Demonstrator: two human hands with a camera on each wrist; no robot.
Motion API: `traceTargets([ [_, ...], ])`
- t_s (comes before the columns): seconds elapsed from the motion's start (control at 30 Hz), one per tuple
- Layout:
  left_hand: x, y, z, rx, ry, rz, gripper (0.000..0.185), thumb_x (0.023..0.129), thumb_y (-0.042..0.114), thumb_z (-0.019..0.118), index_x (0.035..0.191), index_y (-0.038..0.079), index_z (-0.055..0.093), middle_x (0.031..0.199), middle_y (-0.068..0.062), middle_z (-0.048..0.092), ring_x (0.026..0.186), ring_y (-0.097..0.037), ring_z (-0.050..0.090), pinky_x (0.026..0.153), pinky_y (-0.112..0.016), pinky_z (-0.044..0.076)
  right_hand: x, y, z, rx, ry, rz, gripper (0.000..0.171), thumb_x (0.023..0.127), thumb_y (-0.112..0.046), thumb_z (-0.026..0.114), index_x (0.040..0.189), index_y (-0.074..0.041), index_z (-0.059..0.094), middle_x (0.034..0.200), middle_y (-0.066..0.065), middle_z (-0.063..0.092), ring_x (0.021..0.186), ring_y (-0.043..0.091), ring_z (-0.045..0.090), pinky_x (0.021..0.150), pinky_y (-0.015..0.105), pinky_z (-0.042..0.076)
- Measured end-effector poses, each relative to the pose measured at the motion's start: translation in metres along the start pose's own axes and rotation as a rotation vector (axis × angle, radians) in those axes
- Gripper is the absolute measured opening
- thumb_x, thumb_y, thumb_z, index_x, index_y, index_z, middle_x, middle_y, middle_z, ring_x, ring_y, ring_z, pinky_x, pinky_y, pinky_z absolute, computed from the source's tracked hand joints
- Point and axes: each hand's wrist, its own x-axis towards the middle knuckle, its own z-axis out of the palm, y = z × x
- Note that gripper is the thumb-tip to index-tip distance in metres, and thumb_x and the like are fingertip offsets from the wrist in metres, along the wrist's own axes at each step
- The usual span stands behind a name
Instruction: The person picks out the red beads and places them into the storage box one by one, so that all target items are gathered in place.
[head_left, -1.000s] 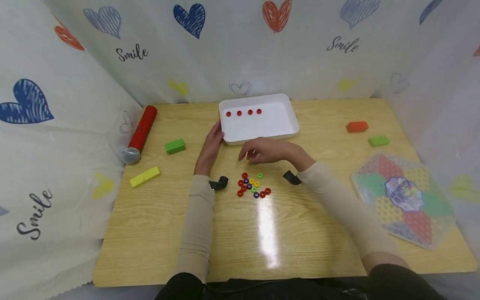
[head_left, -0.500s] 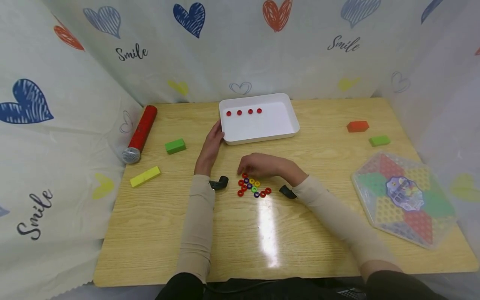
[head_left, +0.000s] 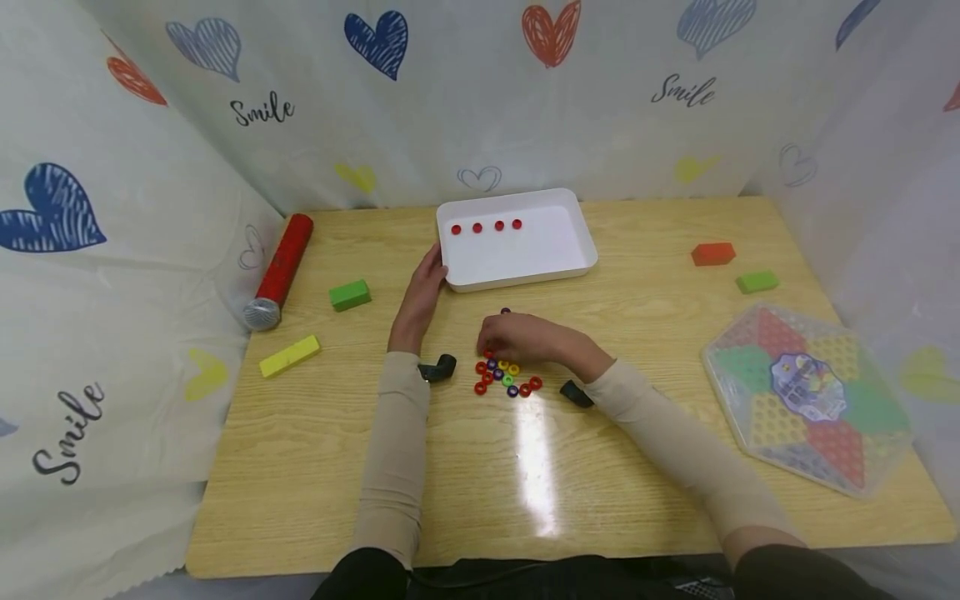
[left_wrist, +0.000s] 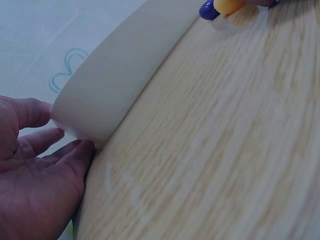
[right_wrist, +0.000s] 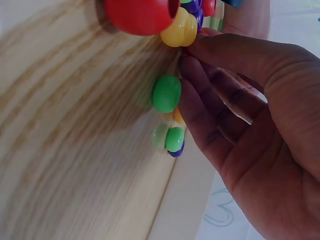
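Loose beads (right_wrist: pixel 166 94) around the right fingers (right_wrist: pixel 202 116)

My white tray (head_left: pixel 519 254) lay flat, four red beads (head_left: pixel 499 226) lined up inside; mixed-colour beads (head_left: pixel 498 375) lay at its six o'clock.

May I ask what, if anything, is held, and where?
The left grip holds the white tray by its near-left corner; the right grip I can't judge.
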Motion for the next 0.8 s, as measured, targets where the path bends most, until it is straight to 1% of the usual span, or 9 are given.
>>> traceTargets([
  [0.17,0.001,-0.001,-0.001,-0.002,0.006,-0.001,0.053,0.104,0.012,0.037,0.154,0.021,0.023,0.159,0.003,0.024,0.144,-0.007,0.023,0.117,-0.027,0.024,-0.002,-0.001,-0.001,-0.012,0.010,0.023,0.016,0.091,-0.013,0.066,0.107,-0.014,0.070,0.102,-0.003,0.063,0.091,0.009,0.057,0.084,0.027,0.050],
  [0.23,0.001,-0.001,-0.001,0.002,0.005,0.000,0.053,0.105,0.012,0.038,0.154,0.021,0.023,0.159,0.004,0.024,0.144,-0.007,0.023,0.117,-0.027,0.024,-0.002,-0.002,-0.002,-0.021,0.030,0.021,0.017,0.091,-0.014,0.067,0.107,-0.014,0.071,0.102,-0.003,0.063,0.089,0.010,0.056,0.083,0.027,0.050],
  [0.37,0.000,-0.001,-0.001,0.002,0.003,0.004,0.052,0.105,0.013,0.038,0.154,0.022,0.024,0.158,0.004,0.025,0.143,-0.007,0.024,0.117,-0.027,0.025,-0.003,0.001,-0.006,0.005,0.088,0.010,0.019,0.091,-0.014,0.066,0.109,-0.014,0.071,0.104,-0.004,0.063,0.091,0.009,0.058,0.084,0.027,0.050],
  [0.53,0.001,0.000,-0.001,0.002,-0.006,0.027,0.052,0.105,0.011,0.037,0.154,0.021,0.024,0.159,0.002,0.024,0.144,-0.008,0.023,0.117,-0.029,0.024,-0.006,0.007,-0.017,0.080,0.147,0.024,0.020,0.091,-0.011,0.066,0.110,-0.012,0.071,0.106,-0.004,0.063,0.095,0.009,0.059,0.087,0.028,0.051],
  [0.6,0.001,-0.001,-0.001,-0.004,-0.020,0.043,0.053,0.104,0.010,0.036,0.155,0.019,0.023,0.159,0.001,0.023,0.145,-0.010,0.022,0.118,-0.029,0.023,-0.008,0.010,-0.024,0.106,0.169,0.031,0.019,0.091,-0.010,0.066,0.109,-0.010,0.071,0.105,-0.003,0.063,0.095,0.010,0.060,0.086,0.029,0.052],
  [0.7,0.001,-0.002,-0.002,-0.012,-0.034,0.060,0.053,0.104,0.008,0.036,0.155,0.016,0.022,0.159,-0.002,0.022,0.145,-0.011,0.021,0.118,-0.030,0.022,-0.011,0.013,-0.032,0.180,0.206,0.030,0.019,0.090,-0.007,0.066,0.108,-0.006,0.070,0.105,0.000,0.063,0.096,0.013,0.062,0.086,0.030,0.054],
  [0.8,0.001,-0.004,-0.002,-0.012,-0.039,0.065,0.053,0.104,0.007,0.036,0.155,0.015,0.021,0.160,-0.002,0.022,0.145,-0.011,0.020,0.118,-0.029,0.021,-0.014,0.019,-0.039,0.248,0.260,0.018,0.019,0.090,-0.004,0.066,0.109,-0.003,0.068,0.106,0.002,0.063,0.097,0.014,0.063,0.086,0.029,0.055],
])
